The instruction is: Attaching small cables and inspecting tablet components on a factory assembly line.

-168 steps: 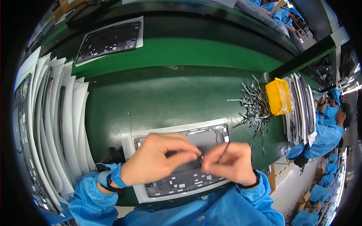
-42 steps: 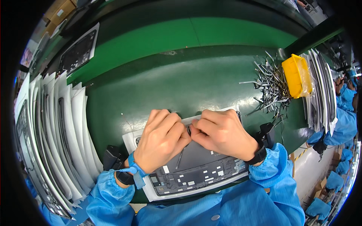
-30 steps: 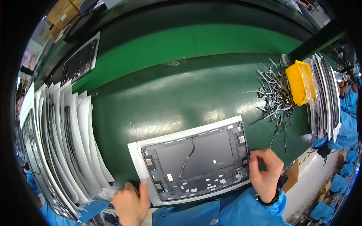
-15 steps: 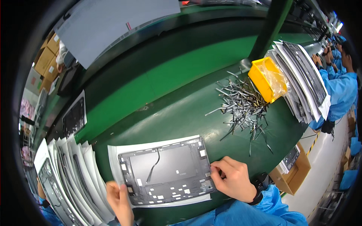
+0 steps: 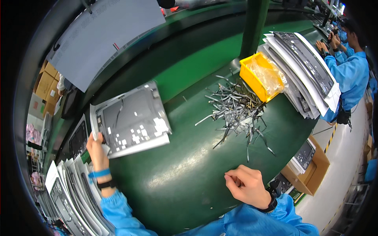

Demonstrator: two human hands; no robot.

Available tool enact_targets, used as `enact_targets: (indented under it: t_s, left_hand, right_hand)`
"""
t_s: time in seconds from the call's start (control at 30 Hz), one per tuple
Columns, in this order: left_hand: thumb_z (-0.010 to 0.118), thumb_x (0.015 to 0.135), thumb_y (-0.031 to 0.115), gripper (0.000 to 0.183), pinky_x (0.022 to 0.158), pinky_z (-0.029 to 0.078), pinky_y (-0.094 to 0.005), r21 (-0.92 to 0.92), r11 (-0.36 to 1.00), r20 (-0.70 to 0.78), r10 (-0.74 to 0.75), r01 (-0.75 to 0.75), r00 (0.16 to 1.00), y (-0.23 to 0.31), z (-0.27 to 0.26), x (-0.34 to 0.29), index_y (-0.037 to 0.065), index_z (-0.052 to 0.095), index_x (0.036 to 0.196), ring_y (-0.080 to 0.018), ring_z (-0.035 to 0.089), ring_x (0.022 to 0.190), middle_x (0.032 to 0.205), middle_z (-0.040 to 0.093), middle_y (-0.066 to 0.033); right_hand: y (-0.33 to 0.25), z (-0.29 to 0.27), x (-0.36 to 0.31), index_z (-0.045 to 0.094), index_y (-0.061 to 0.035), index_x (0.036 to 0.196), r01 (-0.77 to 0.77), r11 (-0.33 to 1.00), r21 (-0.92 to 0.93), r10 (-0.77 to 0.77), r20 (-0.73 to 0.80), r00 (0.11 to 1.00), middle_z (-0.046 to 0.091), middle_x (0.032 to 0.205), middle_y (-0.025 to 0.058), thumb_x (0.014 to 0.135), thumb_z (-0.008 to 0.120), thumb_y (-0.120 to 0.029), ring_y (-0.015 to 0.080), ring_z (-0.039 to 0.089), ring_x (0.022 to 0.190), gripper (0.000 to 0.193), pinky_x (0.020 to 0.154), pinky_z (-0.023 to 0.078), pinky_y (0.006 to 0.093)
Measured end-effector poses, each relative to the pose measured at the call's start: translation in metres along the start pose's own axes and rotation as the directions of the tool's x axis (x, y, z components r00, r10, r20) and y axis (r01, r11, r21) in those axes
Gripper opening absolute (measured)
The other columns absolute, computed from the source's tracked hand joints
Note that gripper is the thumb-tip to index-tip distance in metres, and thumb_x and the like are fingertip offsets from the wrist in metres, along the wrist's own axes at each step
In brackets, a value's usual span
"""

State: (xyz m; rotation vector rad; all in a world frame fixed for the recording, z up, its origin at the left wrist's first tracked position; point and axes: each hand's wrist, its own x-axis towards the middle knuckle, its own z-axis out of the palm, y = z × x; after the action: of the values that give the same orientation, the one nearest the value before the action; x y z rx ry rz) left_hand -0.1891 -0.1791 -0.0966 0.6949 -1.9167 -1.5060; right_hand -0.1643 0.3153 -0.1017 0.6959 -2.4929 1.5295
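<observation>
- Head view: the grey laptop panel (image 5: 132, 120), flat near the desk's (image 5: 189, 181) front edge half a second ago, is now lifted and carried off to the left.
- Left hand (image 5: 96, 147) grips its lower-left corner, arm outstretched.
- Right hand (image 5: 246, 185) rests loosely curled and empty on the desk, right of the panel, below the metal strip pile (image 5: 236, 112).

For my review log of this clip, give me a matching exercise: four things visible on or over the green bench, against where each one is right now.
Things:
1. grey panel
2. yellow bin
3. grey strips
4. right hand

Places:
A. loose pile just in front of the bin
B. held at its corner by the left hand, lifted off the green bench
C. curled, resting on the bench near its front edge
D. beside the stack of trays on the right, lined with clear plastic

Pairs: 1-B, 2-D, 3-A, 4-C
</observation>
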Motion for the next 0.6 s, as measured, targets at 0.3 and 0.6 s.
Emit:
enact_targets:
  t_s: [0.3,0.6]
  left_hand:
    - [0.056,0.085,0.008,0.025,0.072,0.045,-0.0345,0.272,0.958,-0.121,0.129,-0.092,0.984,-0.077,-0.022,0.127,-0.004,0.069,0.103,-0.0182,0.058,0.076,0.086,0.067,-0.0056]
    - [0.052,0.085,0.017,0.033,0.047,0.031,-0.0387,0.139,0.807,0.587,0.400,-0.574,0.704,0.055,0.186,-0.093,0.003,0.046,0.056,-0.0209,0.046,0.047,0.052,0.042,-0.0108]
  right_hand:
    - [0.008,-0.027,-0.018,0.054,-0.0032,0.064,-0.030,0.992,0.124,0.046,-0.123,0.991,0.047,0.057,0.0049,0.063,0.059,0.004,0.0155,0.045,0.042,0.009,0.041,0.033,0.0293]
    - [0.022,-0.025,-0.027,0.044,-0.0030,0.064,-0.034,0.988,0.152,0.060,-0.173,0.983,0.042,0.058,0.0086,0.068,0.058,0.005,0.0234,0.038,0.043,0.017,0.043,0.032,0.0354]
